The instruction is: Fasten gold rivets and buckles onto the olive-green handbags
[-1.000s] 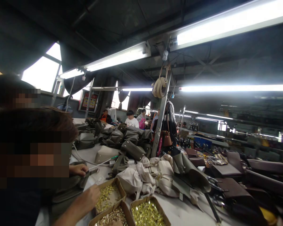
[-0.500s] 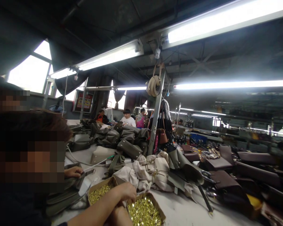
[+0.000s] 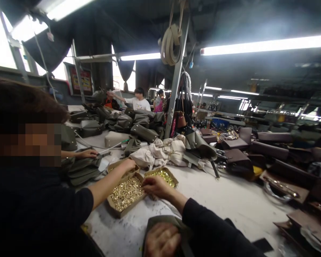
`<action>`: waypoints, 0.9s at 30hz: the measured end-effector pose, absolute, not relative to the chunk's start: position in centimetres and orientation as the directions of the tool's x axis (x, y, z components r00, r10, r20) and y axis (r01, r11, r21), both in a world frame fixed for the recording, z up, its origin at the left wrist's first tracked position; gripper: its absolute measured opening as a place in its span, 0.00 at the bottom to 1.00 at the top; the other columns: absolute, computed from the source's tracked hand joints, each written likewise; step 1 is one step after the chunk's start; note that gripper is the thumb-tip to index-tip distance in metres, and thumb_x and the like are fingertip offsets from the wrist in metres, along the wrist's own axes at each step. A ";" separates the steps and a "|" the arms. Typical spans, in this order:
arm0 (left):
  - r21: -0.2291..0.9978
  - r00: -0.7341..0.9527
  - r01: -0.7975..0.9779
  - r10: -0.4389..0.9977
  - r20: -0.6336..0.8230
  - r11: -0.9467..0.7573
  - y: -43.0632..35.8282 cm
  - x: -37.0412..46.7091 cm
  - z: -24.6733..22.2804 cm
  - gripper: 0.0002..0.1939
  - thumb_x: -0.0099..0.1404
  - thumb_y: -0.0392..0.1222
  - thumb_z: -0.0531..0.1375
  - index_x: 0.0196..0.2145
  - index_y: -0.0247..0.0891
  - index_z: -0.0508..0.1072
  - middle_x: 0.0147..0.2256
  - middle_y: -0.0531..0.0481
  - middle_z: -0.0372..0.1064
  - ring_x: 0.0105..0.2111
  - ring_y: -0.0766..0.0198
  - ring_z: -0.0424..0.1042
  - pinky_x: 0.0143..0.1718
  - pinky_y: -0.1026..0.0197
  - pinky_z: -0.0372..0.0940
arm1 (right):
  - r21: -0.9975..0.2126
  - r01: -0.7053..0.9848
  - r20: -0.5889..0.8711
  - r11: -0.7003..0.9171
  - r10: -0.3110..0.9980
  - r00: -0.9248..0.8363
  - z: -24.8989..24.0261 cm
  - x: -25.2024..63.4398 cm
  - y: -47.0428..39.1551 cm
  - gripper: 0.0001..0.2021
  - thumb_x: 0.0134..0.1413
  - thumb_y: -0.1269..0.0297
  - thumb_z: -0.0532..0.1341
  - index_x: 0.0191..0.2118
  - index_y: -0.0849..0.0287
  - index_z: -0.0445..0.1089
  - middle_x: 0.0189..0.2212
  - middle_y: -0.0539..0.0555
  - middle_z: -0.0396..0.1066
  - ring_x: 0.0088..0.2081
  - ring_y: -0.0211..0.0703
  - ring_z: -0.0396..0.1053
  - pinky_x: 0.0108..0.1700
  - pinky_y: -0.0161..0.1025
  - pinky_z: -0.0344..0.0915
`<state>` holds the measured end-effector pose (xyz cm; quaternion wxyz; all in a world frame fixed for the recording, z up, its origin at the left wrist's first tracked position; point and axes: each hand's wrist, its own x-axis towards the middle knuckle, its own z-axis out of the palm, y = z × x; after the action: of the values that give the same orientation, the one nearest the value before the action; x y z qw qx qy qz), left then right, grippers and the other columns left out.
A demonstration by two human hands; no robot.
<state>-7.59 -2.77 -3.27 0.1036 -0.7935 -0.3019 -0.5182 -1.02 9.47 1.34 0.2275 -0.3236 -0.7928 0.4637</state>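
My right hand [image 3: 157, 187], in a dark sleeve, is at the right edge of a cardboard box [image 3: 119, 213] of small gold metal pieces [image 3: 127, 192]. Its fingers are drawn together, and whatever they pinch is too small to see. At the bottom, my left hand [image 3: 163, 240] is smeared by motion, its fingers curled over a dark olive leather-like bag piece [image 3: 156, 222]. Just behind my right hand stands a second box [image 3: 176, 180] holding brighter yellow-gold pieces [image 3: 164, 175]. A co-worker's hand [image 3: 128, 165] is over a third box [image 3: 111, 166], behind the first.
A co-worker [image 3: 24, 200] sits close on my left, one forearm reaching across the table [image 3: 203, 200]. Olive bags [image 3: 144, 131] and cream fabric pieces [image 3: 173, 151] are heaped behind the boxes. Brown bags [image 3: 270, 150] cover the right side. A metal post [image 3: 176, 89] rises mid-table.
The view has tilted down, bringing more tabletop into sight. My sleeved right arm and my left hand with the olive piece now show. The co-worker's hand has moved back to the rear box.
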 end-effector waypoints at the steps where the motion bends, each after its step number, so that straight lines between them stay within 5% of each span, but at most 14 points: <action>1: 0.162 0.273 0.573 0.373 0.887 -0.803 -4.1 -6.5 -3.9 0.13 0.74 0.46 0.58 0.53 0.44 0.72 0.49 0.43 0.74 0.46 0.56 0.76 0.45 0.47 0.76 | -0.916 0.280 0.029 0.289 0.742 -0.670 1.7 0.5 9.7 0.04 0.51 0.72 0.64 0.34 0.61 0.76 0.24 0.47 0.71 0.27 0.37 0.69 0.34 0.34 0.67; 5: 0.234 0.169 0.594 0.404 0.899 -0.770 -7.5 -4.3 -4.6 0.14 0.69 0.31 0.54 0.51 0.38 0.72 0.42 0.43 0.79 0.44 0.57 0.79 0.51 0.46 0.75 | -0.983 0.177 -0.076 0.050 0.764 -0.641 3.0 6.7 8.8 0.13 0.47 0.59 0.72 0.33 0.61 0.73 0.26 0.48 0.70 0.28 0.36 0.69 0.36 0.36 0.69; 8: 0.262 0.138 0.621 0.433 0.891 -0.738 -8.2 -4.3 -4.1 0.13 0.67 0.30 0.57 0.47 0.38 0.73 0.42 0.44 0.79 0.44 0.57 0.79 0.52 0.49 0.75 | -0.991 0.115 -0.127 -0.068 0.747 -0.653 4.0 10.4 6.2 0.22 0.41 0.49 0.76 0.35 0.61 0.75 0.29 0.49 0.72 0.32 0.38 0.71 0.40 0.38 0.70; 14: 0.265 0.116 0.573 0.397 0.910 -0.775 -7.9 -4.5 -4.1 0.13 0.67 0.30 0.61 0.49 0.39 0.73 0.42 0.44 0.76 0.43 0.58 0.77 0.48 0.52 0.76 | -0.975 0.069 -0.195 -0.211 0.671 -0.716 4.9 13.5 1.4 0.23 0.42 0.48 0.77 0.36 0.62 0.75 0.29 0.50 0.74 0.32 0.38 0.71 0.42 0.39 0.68; 20: 0.296 0.077 0.566 0.408 0.910 -0.769 -8.2 -3.6 -5.0 0.16 0.63 0.26 0.64 0.47 0.37 0.74 0.43 0.47 0.63 0.46 0.57 0.75 0.48 0.52 0.75 | -0.985 0.109 -0.170 -0.135 0.631 -0.757 5.1 14.7 0.5 0.20 0.47 0.49 0.74 0.34 0.62 0.75 0.28 0.49 0.72 0.30 0.36 0.66 0.39 0.36 0.63; 27: 0.220 0.136 0.593 0.366 0.921 -0.774 -8.2 -3.9 -4.9 0.14 0.63 0.25 0.63 0.45 0.37 0.74 0.40 0.49 0.62 0.44 0.57 0.74 0.47 0.50 0.76 | -0.982 0.185 -0.126 0.035 0.607 -0.784 5.3 14.8 0.0 0.09 0.54 0.60 0.67 0.35 0.61 0.78 0.29 0.49 0.73 0.33 0.38 0.67 0.40 0.37 0.63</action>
<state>-3.87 -8.23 -4.85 0.0993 -0.7470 -0.3209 -0.5736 14.75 0.04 5.27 0.1666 -0.2829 -0.6998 0.6344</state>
